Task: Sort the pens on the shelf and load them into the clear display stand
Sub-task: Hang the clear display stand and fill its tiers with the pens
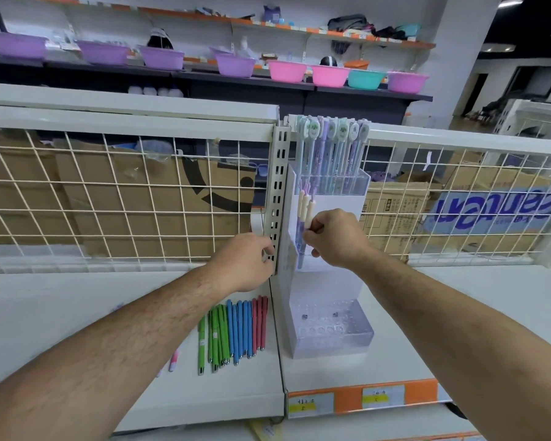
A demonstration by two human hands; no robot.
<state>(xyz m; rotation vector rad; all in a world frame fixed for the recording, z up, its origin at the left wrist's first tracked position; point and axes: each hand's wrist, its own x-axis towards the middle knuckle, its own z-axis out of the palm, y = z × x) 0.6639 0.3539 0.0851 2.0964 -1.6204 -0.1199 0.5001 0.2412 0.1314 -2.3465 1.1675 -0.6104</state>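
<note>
A clear tiered display stand (330,332) stands upright on the white shelf, just right of the slotted upright post. Its top tier holds several pastel pens (331,144) with decorated caps. At the middle tier my right hand (334,238) is shut on a few purple pens with cream caps (304,214), held upright. My left hand (245,262) grips the stand's left edge beside the post. On the shelf below my left hand lie green pens (216,335), blue pens (240,329) and red pens (259,323) in a row. The bottom tier, with its holes, holds no pens.
A slotted metal post (279,192) and white wire mesh (124,192) back the shelf, with cardboard boxes behind. A pink pen (173,361) lies partly hidden under my left forearm. Orange price strips (363,399) line the shelf's front edge. Coloured basins sit on far shelves.
</note>
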